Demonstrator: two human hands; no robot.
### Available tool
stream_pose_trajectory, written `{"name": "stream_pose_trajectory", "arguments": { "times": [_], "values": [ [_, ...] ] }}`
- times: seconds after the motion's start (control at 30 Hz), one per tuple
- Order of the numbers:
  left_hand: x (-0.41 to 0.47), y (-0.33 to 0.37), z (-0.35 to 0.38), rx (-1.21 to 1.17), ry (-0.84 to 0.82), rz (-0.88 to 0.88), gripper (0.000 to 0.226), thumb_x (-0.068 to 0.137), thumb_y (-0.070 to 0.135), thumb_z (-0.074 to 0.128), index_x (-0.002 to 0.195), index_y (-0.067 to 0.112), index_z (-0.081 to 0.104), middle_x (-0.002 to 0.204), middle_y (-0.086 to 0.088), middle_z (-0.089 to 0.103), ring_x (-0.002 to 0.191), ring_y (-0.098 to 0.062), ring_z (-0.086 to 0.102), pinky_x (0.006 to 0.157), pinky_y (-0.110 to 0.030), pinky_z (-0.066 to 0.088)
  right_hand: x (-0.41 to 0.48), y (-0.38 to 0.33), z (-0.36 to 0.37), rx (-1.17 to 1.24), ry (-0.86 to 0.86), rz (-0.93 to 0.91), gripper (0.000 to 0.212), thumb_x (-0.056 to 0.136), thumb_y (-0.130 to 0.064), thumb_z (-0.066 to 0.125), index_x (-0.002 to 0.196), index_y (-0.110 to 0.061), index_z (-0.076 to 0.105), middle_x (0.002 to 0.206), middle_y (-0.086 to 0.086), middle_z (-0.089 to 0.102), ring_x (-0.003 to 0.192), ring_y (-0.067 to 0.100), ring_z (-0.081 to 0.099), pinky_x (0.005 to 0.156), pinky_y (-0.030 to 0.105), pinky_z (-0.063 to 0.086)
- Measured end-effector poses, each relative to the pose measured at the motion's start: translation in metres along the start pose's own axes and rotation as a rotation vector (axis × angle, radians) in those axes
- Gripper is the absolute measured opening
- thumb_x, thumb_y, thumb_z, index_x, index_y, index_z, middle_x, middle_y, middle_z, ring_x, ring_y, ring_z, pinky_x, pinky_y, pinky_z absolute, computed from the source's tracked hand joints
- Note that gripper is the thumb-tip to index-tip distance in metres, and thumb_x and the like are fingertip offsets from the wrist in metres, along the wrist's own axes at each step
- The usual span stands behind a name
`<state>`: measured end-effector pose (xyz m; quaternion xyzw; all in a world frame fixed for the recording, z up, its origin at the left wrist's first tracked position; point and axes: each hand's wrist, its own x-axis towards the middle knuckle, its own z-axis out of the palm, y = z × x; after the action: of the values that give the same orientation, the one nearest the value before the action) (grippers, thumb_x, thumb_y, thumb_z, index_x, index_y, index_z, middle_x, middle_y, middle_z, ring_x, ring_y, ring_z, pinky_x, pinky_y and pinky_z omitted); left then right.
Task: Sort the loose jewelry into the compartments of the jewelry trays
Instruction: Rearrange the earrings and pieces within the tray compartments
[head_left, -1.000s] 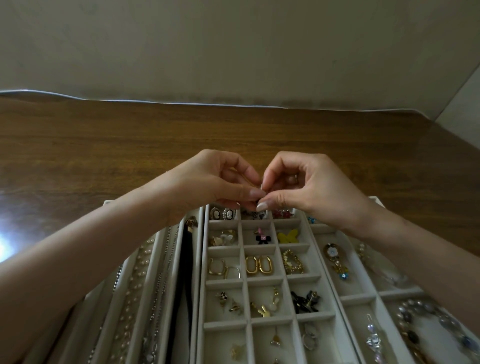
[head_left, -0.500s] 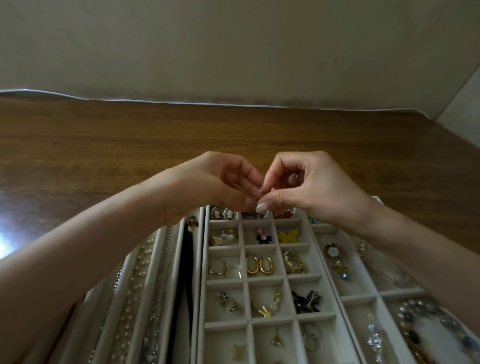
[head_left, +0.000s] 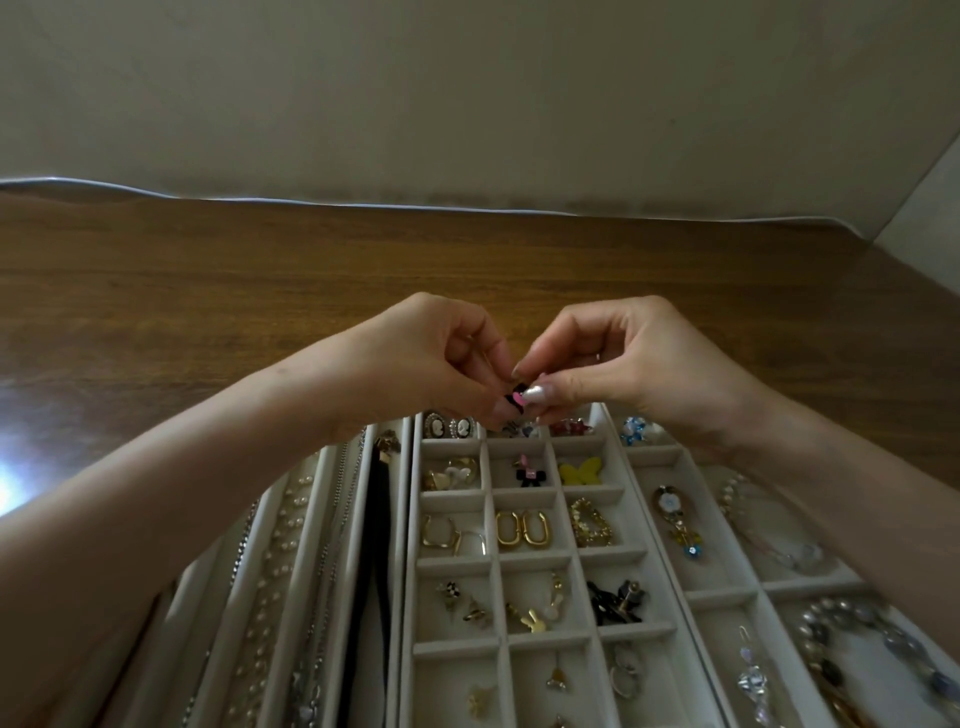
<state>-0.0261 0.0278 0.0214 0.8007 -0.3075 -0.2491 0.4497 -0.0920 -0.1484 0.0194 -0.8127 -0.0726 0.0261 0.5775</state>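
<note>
Wood-grain table (head_left: 208, 291) fills the middle of the view and meets a pale wall (head_left: 467, 93) at its far edge. A bright patch of glare lies on the table at the left.

Three pale, fabric-lined jewelry trays sit side by side at the near edge. The left tray (head_left: 332, 499) is split into long channels holding a pearl necklace (head_left: 275, 545), thin chains and a black band (head_left: 376, 545). The middle tray (head_left: 493, 561) is a grid of small compartments three across. The right tray (head_left: 649, 499) has larger compartments holding dangling pieces and a beaded strand (head_left: 857, 639).

Both forearms reach in from the near corners. The left hand (head_left: 431, 358) and the right hand (head_left: 634, 358) meet above the far end of the middle tray with fingers curled. Their fingertips pinch one black-and-pink piece (head_left: 513, 399) between them. It hangs in the air over the tray's farthest row and touches no compartment.

In the grid below, two cameo pieces (head_left: 447, 426) sit in the far left compartment. In the next row, a similar black and pink bow piece (head_left: 529, 473) lies in the centre compartment, just beside a yellow butterfly (head_left: 581, 472) in the right one. Behind those, nearer the camera, a pair of gold oval hoops (head_left: 521, 527) lies in the centre compartment.
</note>
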Motion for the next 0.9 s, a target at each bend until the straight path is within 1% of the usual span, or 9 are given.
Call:
{"name": "stream_pose_trajectory", "arguments": {
  "times": [0.1, 0.13, 0.27, 0.37, 0.47, 0.53, 0.67, 0.8, 0.9],
  "values": [
    [-0.002, 0.001, -0.007, 0.132, -0.091, -0.024, 0.022, 0.072, 0.006, 0.074, 0.09, 0.013, 0.064, 0.081, -0.004, 0.074, 0.076, -0.014, 0.07, 0.075, -0.024, 0.056, -0.001, -0.001, 0.004, -0.163, -0.022, -0.023, 0.016, 0.07, 0.003, 0.075, 0.077, -0.009, 0.068, 0.078, 0.003, 0.072, 0.075, 0.011, 0.07, 0.068, 0.019, 0.055],
    [-0.001, 0.0, -0.011, 0.18, -0.085, -0.028, 0.02, 0.073, 0.009, 0.074, 0.09, 0.014, 0.065, 0.082, -0.003, 0.074, 0.077, -0.015, 0.07, 0.077, -0.026, 0.056, -0.002, -0.002, 0.006, -0.229, -0.044, -0.024, 0.017, 0.07, 0.002, 0.076, 0.077, -0.012, 0.068, 0.077, -0.001, 0.072, 0.075, 0.008, 0.069, 0.068, 0.019, 0.054],
    [0.002, -0.004, -0.023, 0.155, 0.077, -0.021, 0.011, 0.077, 0.016, 0.07, 0.087, 0.015, 0.066, 0.081, -0.005, 0.073, 0.074, -0.016, 0.067, 0.076, -0.034, 0.054, -0.005, -0.003, 0.018, -0.475, -0.138, -0.024, 0.022, 0.073, -0.005, 0.077, 0.081, -0.021, 0.064, 0.079, -0.007, 0.068, 0.074, 0.001, 0.064, 0.069, 0.02, 0.054],
    [0.004, -0.005, -0.022, 0.124, 0.093, -0.023, 0.013, 0.078, 0.021, 0.068, 0.088, 0.012, 0.066, 0.081, -0.004, 0.074, 0.073, -0.012, 0.066, 0.07, -0.027, 0.053, -0.005, -0.004, 0.024, -0.571, -0.171, -0.031, 0.025, 0.076, -0.006, 0.075, 0.083, -0.024, 0.06, 0.082, -0.008, 0.065, 0.076, 0.0, 0.061, 0.068, 0.02, 0.052],
    [0.005, -0.005, -0.019, 0.146, 0.08, -0.028, 0.016, 0.079, 0.025, 0.067, 0.09, 0.013, 0.067, 0.079, 0.001, 0.073, 0.072, -0.008, 0.067, 0.069, -0.021, 0.054, -0.004, -0.004, 0.026, -0.635, -0.197, -0.024, 0.034, 0.078, -0.003, 0.073, 0.079, -0.032, 0.053, 0.081, -0.012, 0.061, 0.075, -0.006, 0.057, 0.062, 0.014, 0.047],
    [0.006, -0.006, -0.018, 0.147, 0.082, -0.028, 0.016, 0.08, 0.026, 0.066, 0.09, 0.014, 0.067, 0.075, 0.004, 0.073, 0.071, -0.006, 0.067, 0.067, -0.019, 0.053, -0.004, -0.004, 0.028, -0.702, -0.199, -0.04, 0.038, 0.078, -0.004, 0.072, 0.079, -0.035, 0.049, 0.081, -0.013, 0.059, 0.075, -0.003, 0.057, 0.062, 0.016, 0.048],
    [0.007, -0.006, -0.018, 0.126, 0.112, -0.02, 0.014, 0.08, 0.025, 0.066, 0.087, 0.013, 0.067, 0.067, 0.008, 0.071, 0.065, -0.002, 0.064, 0.059, -0.014, 0.051, -0.005, -0.004, 0.033, -0.893, -0.152, -0.124, 0.034, 0.079, -0.012, 0.072, 0.085, -0.034, 0.047, 0.087, -0.01, 0.055, 0.081, 0.004, 0.053, 0.072, 0.027, 0.049],
    [0.007, -0.007, -0.02, 0.121, 0.127, -0.02, 0.015, 0.082, 0.027, 0.064, 0.088, 0.014, 0.066, 0.077, 0.004, 0.073, 0.07, -0.004, 0.066, 0.059, -0.014, 0.049, -0.004, -0.001, 0.034, -0.953, -0.172, -0.178, 0.025, 0.081, -0.013, 0.071, 0.082, -0.031, 0.053, 0.081, -0.015, 0.052, 0.077, -0.004, 0.042, 0.071, 0.016, 0.038],
    [0.007, -0.007, -0.021, 0.124, 0.13, -0.019, 0.017, 0.082, 0.028, 0.064, 0.089, 0.013, 0.066, 0.08, 0.002, 0.074, 0.071, -0.005, 0.066, 0.061, -0.016, 0.049, -0.003, 0.002, 0.035, -1.001, -0.172, -0.215, 0.02, 0.08, -0.017, 0.072, 0.08, -0.03, 0.057, 0.079, -0.018, 0.049, 0.076, 0.0, 0.037, 0.068, 0.013, 0.03]
  ]
}}
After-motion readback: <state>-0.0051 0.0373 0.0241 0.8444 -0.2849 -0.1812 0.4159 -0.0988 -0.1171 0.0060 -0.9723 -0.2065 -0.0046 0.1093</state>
